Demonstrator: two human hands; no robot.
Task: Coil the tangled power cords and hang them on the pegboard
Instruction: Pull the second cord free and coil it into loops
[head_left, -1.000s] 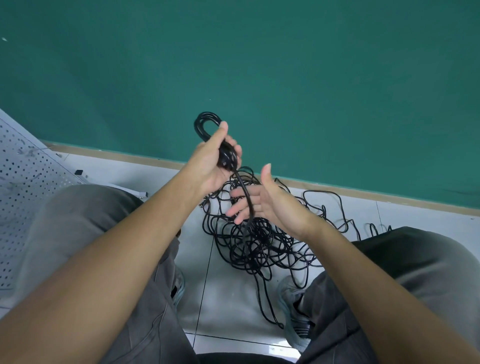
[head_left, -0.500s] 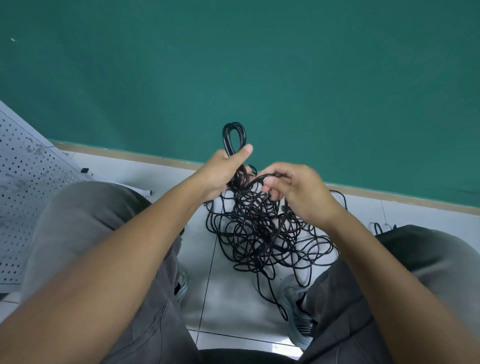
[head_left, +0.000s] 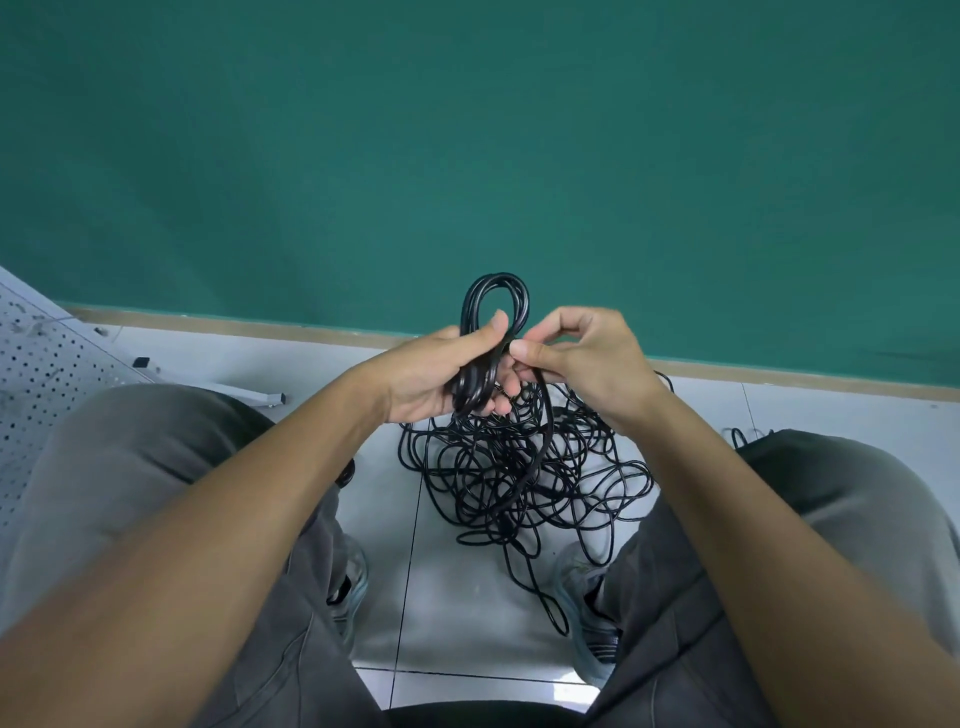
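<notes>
Now left hand (head_left: 431, 371) fingers grip the coil (head_left: 493, 312); right hand (head_left: 587, 358) fingers pinch its cord

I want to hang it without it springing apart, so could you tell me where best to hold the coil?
Probably at its pinched waist, where the left hand wraps the coil: the strands bunch tightest there. Come from the left side, leaving the top loop free above the thumb.

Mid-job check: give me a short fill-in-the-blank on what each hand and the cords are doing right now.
1. The coil of black loops is held by the ____ hand.
2. The right hand pinches a ____ strand.
3. The tangled pile lies on the ____ between the knees.
4. The pegboard stands on the person's ____ side.

Missing: left; black; floor; left
</notes>
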